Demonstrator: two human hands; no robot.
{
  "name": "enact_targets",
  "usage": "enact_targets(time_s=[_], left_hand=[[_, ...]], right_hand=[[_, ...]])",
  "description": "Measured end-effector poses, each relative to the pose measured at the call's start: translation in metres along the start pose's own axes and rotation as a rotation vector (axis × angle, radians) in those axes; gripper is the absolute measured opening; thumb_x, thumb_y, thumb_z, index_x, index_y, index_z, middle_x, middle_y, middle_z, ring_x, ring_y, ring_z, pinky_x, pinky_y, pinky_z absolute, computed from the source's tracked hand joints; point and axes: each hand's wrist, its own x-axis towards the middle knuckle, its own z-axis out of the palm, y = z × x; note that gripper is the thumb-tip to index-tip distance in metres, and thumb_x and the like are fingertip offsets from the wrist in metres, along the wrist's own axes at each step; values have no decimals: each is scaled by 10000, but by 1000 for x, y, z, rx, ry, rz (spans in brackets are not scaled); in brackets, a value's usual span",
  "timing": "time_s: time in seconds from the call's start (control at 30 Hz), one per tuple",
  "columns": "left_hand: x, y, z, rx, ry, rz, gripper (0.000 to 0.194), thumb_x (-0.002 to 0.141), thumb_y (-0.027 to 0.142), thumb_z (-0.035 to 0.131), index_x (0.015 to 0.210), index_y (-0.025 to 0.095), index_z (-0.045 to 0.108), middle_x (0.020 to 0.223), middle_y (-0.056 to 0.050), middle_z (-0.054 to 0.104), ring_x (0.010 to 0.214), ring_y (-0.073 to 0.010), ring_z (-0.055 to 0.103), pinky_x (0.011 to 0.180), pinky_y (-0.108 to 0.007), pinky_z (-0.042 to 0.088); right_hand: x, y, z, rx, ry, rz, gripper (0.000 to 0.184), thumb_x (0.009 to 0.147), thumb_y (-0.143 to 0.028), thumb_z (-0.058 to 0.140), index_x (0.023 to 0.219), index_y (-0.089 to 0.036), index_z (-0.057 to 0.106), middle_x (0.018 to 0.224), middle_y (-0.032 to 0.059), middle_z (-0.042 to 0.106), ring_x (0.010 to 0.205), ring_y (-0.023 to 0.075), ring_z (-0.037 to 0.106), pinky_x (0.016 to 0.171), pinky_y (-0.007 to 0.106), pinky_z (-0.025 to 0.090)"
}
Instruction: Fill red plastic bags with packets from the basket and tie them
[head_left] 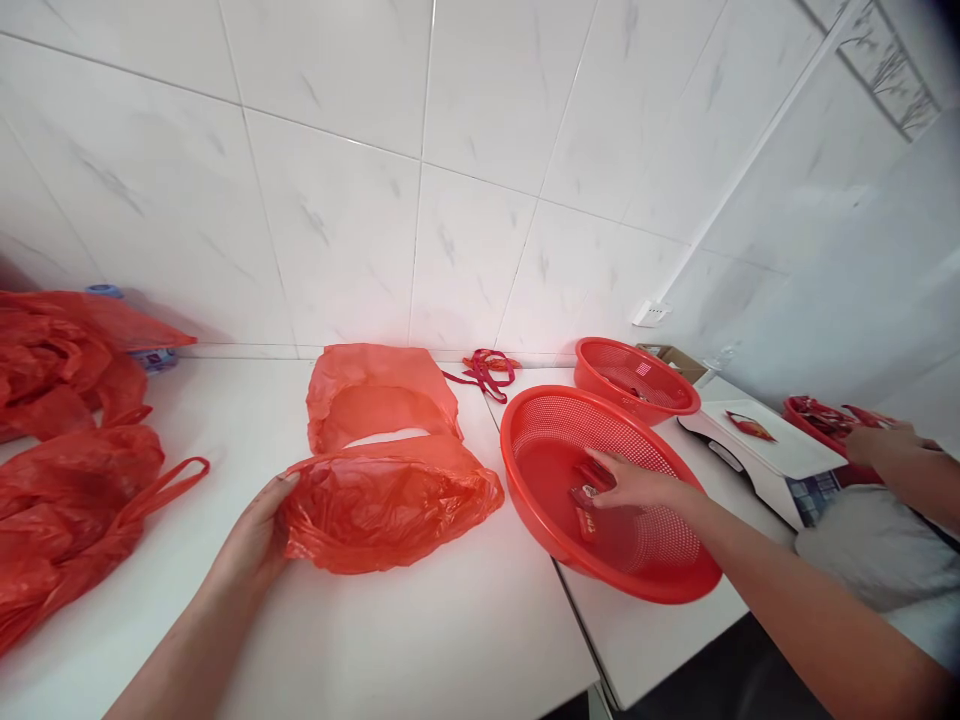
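My left hand (262, 525) pinches the left rim of a red plastic bag (390, 510), whose mouth gapes towards me on the white table. The bag's handle part (379, 385) lies flat behind it. To the right stands a red perforated plastic basket (532, 440). Inside it, my right hand (630, 482) has its fingers closed around small red packets (586, 525); the fingertips are partly hidden, and I cannot tell how many packets they grip.
Crumpled red plastic bags (67, 510) fill the left side. A pink ribbon (491, 375) lies by the wall. Behind my basket is another red basket (637, 375). At right, a packet lies on a white scale (787, 440), near a co-worker's hand (885, 445) over a red basket.
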Motion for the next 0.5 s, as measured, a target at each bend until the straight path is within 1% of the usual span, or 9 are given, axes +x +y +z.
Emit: enact_targets(time_s=[0.07,0.1,0.17,0.2,0.27,0.33,0.43,0.5], left_hand=[[0,1,0,18,-8,-16,412,677,413,693,1046,238,635,928,-42,701,743,-222,657,522,-250,500],[0,1,0,27,-1,-27,418,675,420,694,1049,243,633,937,-42,702,748,-230,659,525,-259,505],[1,1,-1,38,16,-47,425,672,432,696,1047,244,632,943,-43,704,750,-241,663,527,-273,512],[2,1,-2,38,21,-50,429,668,435,699,1044,241,633,943,-46,704,749,-243,664,526,-276,513],[4,0,-2,28,30,-40,428,656,425,710,1029,228,639,929,-50,707,740,-239,667,538,-273,515],[6,0,-3,18,39,-27,417,639,410,721,1004,221,648,907,-47,710,725,-228,669,546,-265,514],[5,0,-3,13,47,-25,407,626,405,729,983,226,650,896,-40,714,717,-226,670,532,-257,506],[4,0,-2,13,44,-26,414,619,411,734,979,225,649,894,-43,714,712,-228,668,521,-259,502]], right_hand=[[3,-2,6,8,-231,32,994,556,-491,740,1427,-274,311,1454,187,295,1030,276,580,692,301,454],[4,-3,10,-4,-307,49,1058,541,-498,746,1448,-288,243,1491,189,201,1076,298,552,708,313,451],[4,-5,16,-59,-335,59,1138,486,-503,772,1454,-305,208,1516,179,85,1171,346,471,754,345,443],[3,-7,19,-90,-328,53,1156,460,-501,785,1450,-309,220,1517,173,65,1207,364,429,777,363,438],[2,-11,23,-132,-298,41,1152,424,-490,803,1431,-299,277,1500,171,97,1223,376,396,802,390,432],[1,-15,25,-120,-269,39,1080,410,-453,819,1378,-271,377,1445,174,211,1154,344,456,785,383,439],[-1,-22,22,-12,-257,19,796,478,-361,808,1214,-236,533,1284,130,410,946,231,559,710,316,451],[-4,-27,19,49,-244,-17,588,554,-314,773,1106,-235,586,1161,81,495,816,169,571,656,278,444]])
